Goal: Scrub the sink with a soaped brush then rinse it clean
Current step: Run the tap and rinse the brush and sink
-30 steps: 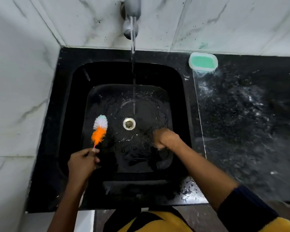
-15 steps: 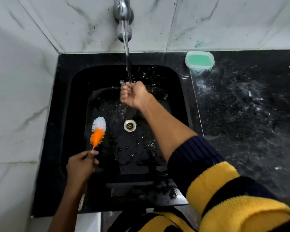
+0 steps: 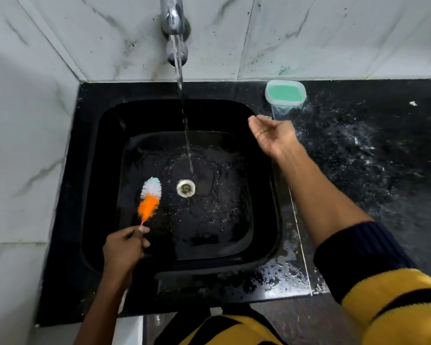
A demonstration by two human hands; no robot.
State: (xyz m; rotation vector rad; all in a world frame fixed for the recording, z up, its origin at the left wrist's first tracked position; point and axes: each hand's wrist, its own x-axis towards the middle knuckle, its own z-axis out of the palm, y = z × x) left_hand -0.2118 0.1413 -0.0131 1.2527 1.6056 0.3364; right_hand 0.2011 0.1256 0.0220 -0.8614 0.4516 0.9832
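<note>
A black stone counter (image 3: 383,183) sits in a corner of white marbled wall tiles (image 3: 23,145), with a black sink (image 3: 264,195) sunk into its left part. At the near left, the left hand (image 3: 123,250) pinches the thin handle of a brush (image 3: 150,196), whose orange and white bristles rest low in the basin, just left of the drain (image 3: 186,187). From the tap (image 3: 174,18) on the far wall a stream of water (image 3: 183,108) falls into the wet basin beside the drain. To the right, the right hand (image 3: 271,135) hovers over the sink's far right rim, palm up, fingers loosely spread, holding nothing. Just beyond it stands a tub of green soap (image 3: 285,92).

The rinse looks to be under way. Next, the free hand likely needs to sweep water round the walls, or shut the tap.
</note>
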